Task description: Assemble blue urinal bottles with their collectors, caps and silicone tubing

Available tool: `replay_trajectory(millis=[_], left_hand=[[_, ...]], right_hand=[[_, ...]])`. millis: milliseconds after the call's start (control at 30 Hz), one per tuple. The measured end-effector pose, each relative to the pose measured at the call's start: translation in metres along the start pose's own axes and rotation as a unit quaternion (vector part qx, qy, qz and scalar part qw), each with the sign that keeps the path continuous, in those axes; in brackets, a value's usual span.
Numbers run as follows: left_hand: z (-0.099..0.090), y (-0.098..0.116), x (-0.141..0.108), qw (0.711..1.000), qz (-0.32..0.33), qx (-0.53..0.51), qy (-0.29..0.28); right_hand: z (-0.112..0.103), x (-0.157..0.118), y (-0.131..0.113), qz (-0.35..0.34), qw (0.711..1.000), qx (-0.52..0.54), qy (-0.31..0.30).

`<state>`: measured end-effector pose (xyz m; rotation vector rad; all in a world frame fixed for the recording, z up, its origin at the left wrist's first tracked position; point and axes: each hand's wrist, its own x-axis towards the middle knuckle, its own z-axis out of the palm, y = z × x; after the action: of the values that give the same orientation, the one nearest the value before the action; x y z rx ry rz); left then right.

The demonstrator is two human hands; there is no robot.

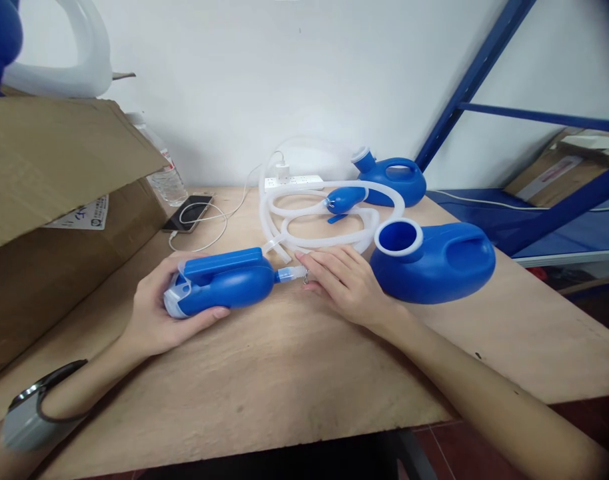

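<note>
Blue handled bottle (239,290) lies in the left hand's (152,313) grip, wrapped around its clear-capped end; the right hand's (352,283) grip pinches a small metal clip (306,276) at the translucent tube end (287,274). That end appears fitted to the nozzle, the clip seemingly not yet settled. The bottle's long axis runs left to right over the counter (264,400), nozzle pointing right, near the coiled hose (324,238).

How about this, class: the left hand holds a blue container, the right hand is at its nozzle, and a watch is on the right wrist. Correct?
No: the head view shows the watch on the left wrist. The left hand holds the blue container; the right hand is at its nozzle.
</note>
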<state>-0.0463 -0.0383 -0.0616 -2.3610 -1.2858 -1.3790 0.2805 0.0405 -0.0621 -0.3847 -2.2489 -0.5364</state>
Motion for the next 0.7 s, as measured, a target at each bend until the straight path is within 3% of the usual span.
replay_trajectory(millis=[133, 300, 467, 600, 700], left_hand=[[0.0, 0.008, 0.0, 1.0, -0.005, -0.019, -0.018], [0.0, 0.013, 0.002, 0.999, 0.008, -0.025, -0.038], [0.004, 0.011, 0.002, 0.998, 0.035, -0.037, -0.034], [0.005, 0.01, 0.003, 0.997, 0.043, -0.041, -0.045], [0.005, 0.01, 0.003, 0.997, 0.04, -0.046, -0.052]], right_hand=[[0.001, 0.0, -0.005, 0.031, 0.999, 0.036, -0.012], [0.0, 0.003, -0.017, 0.161, 0.971, 0.177, -0.02], [-0.005, 0.008, -0.02, 0.32, 0.886, 0.313, -0.12], [-0.011, 0.011, -0.01, 0.35, 0.816, 0.412, -0.206], [-0.014, 0.013, -0.005, 0.366, 0.766, 0.472, -0.238]])
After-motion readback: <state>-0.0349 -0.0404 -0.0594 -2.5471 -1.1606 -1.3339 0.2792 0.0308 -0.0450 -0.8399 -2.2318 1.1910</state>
